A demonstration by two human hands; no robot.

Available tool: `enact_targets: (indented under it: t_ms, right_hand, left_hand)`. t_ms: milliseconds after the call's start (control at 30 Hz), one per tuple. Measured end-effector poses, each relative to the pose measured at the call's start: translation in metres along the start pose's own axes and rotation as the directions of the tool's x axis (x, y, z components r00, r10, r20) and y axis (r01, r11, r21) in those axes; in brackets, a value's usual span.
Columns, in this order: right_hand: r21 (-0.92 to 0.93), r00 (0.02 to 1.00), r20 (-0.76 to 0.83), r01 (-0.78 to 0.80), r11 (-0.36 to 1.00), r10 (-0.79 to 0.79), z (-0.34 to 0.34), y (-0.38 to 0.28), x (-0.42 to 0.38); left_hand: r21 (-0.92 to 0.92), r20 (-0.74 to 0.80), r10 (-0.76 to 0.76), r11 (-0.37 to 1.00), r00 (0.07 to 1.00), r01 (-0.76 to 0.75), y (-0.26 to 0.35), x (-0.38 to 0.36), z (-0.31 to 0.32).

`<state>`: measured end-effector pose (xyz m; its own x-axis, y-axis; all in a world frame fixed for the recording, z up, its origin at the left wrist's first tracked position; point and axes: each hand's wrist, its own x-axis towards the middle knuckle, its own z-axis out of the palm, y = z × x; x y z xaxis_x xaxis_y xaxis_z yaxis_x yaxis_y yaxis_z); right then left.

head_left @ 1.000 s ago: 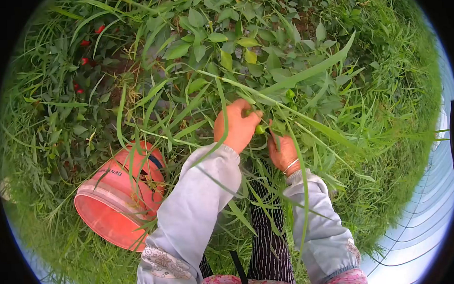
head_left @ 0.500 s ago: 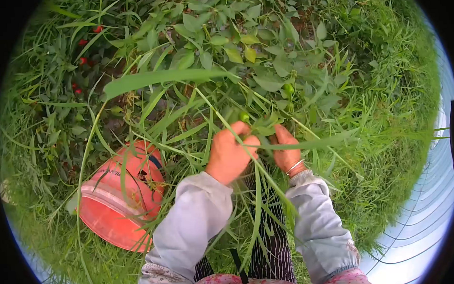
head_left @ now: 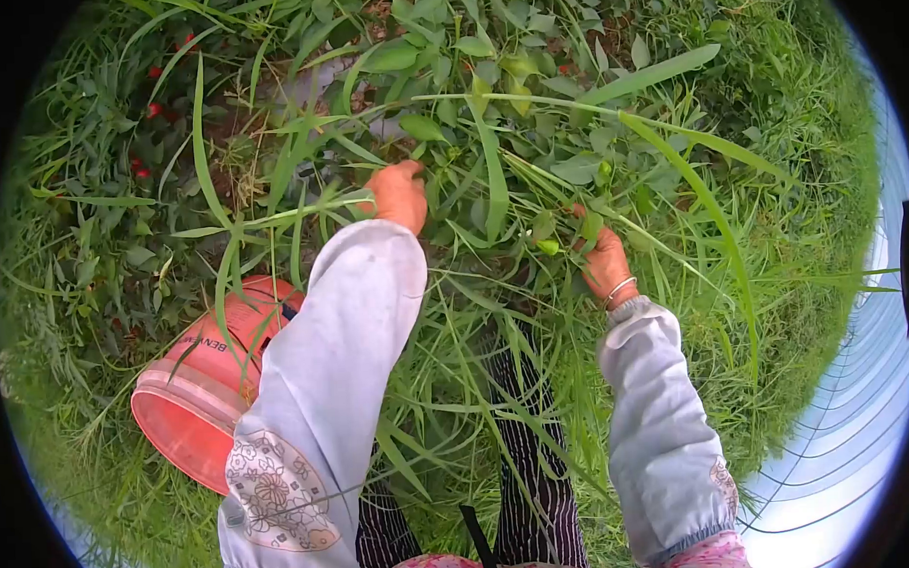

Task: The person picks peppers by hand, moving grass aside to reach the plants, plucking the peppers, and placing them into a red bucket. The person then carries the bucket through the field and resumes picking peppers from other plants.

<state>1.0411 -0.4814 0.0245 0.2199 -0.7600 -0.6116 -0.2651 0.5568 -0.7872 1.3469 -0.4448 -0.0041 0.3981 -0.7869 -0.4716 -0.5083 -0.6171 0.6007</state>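
Note:
My left hand (head_left: 399, 196) is closed among the pepper plants, with a long grass stalk (head_left: 302, 213) running out from it to the left. Some of its fingers are turned away from view. To the right, my right hand (head_left: 606, 264) is curled at the leafy stems of a pepper plant (head_left: 576, 170), its fingertips partly hidden by leaves. A small green pepper (head_left: 547, 247) hangs just left of that hand. Higher up, another green pepper (head_left: 604, 171) shows between leaves. Long grass blades (head_left: 491, 173) cross between the two hands.
An orange-red bucket (head_left: 193, 393) lies tilted in the grass at left, its mouth facing me. Red peppers (head_left: 154, 110) show among plants at upper left. Tall grass (head_left: 792, 202) fills the right side, beside pale sheeting (head_left: 840, 431).
My left hand has moved up and left, drawing grass with it. My right hand has shifted slightly right and up. The hands are now farther apart.

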Motion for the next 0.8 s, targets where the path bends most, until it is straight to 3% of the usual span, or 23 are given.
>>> enact_targets:
  t_ms: [67, 100, 133, 200, 233, 300, 367, 400, 500, 533, 567, 633, 700, 767, 800]
  right_hand:
    - [0.009, 1.000, 0.004, 0.015, 1.000, -0.015, 0.001, -0.006, 0.001]
    - [0.040, 1.000, -0.008, 0.012, 0.999, -0.011, 0.009, -0.012, 0.000]
    - [0.068, 1.000, -0.020, 0.007, 0.998, -0.005, 0.011, -0.016, -0.001]
    - [-0.184, 0.999, 0.014, 0.037, 0.982, -0.035, 0.010, -0.025, 0.001]
    - [-0.125, 0.998, 0.035, 0.052, 0.991, -0.048, 0.011, -0.025, 0.002]
    - [-0.005, 0.994, 0.076, 0.074, 0.997, -0.074, 0.013, -0.026, 0.004]
    - [-0.312, 0.976, 0.136, 0.207, 0.927, -0.172, 0.020, -0.044, -0.001]
    - [-0.191, 0.983, 0.127, 0.159, 0.969, -0.137, 0.020, -0.045, -0.002]
    - [-0.160, 0.987, 0.123, 0.121, 0.980, -0.102, 0.016, -0.038, 0.000]
    - [-0.092, 0.997, 0.070, 0.018, 0.996, -0.012, 0.013, -0.036, 0.001]
    - [-0.018, 0.996, 0.024, -0.081, 0.997, 0.082, 0.011, -0.036, 0.003]
    - [-0.018, 0.997, 0.018, -0.077, 0.997, 0.078, 0.012, -0.039, 0.004]
    - [-0.160, 0.989, 0.102, 0.124, 0.979, -0.109, 0.016, -0.048, 0.001]
    - [-0.181, 0.990, 0.093, 0.125, 0.976, -0.109, 0.015, -0.053, 0.004]
    - [-0.219, 0.991, 0.086, 0.116, 0.969, -0.099, 0.013, -0.056, 0.007]
  left_hand:
    - [-0.158, -0.154, 0.052, 0.985, 0.987, -0.076, -0.001, -0.008, 0.023]
    - [0.123, -0.237, 0.289, 0.956, 0.928, -0.267, 0.000, -0.012, 0.027]
    - [0.025, -0.163, 0.178, 0.984, 0.970, -0.176, 0.003, -0.007, 0.027]
    - [-0.148, 0.021, -0.032, 0.988, 0.999, 0.035, 0.011, 0.012, 0.027]
    - [-0.057, -0.037, -0.058, 0.997, 0.998, 0.056, 0.017, 0.011, 0.027]
    - [0.016, 0.034, -0.090, 0.996, 0.995, 0.090, 0.028, 0.013, 0.026]
    - [0.082, -0.003, -0.007, 0.997, 1.000, 0.007, 0.038, 0.003, 0.027]
    - [0.119, -0.019, 0.039, 0.992, 0.999, -0.036, 0.041, 0.000, 0.025]
    - [0.023, 0.039, -0.049, 0.999, 0.998, 0.048, 0.040, 0.001, 0.011]
    - [0.080, 0.087, 0.033, 0.996, 0.996, -0.040, 0.037, 0.004, 0.008]
    - [0.018, 0.054, 0.065, 0.998, 0.996, -0.066, 0.022, 0.012, 0.015]
    - [-0.099, -0.020, 0.121, 0.988, 0.992, -0.122, 0.001, 0.020, 0.016]
    - [-0.006, 0.163, 0.065, 0.998, 0.984, -0.065, -0.003, 0.018, -0.009]
    - [0.049, 0.273, 0.025, 0.998, 0.962, -0.040, 0.001, 0.012, -0.028]
    - [-0.068, 0.229, 0.142, 0.989, 0.963, -0.130, 0.004, 0.001, -0.041]
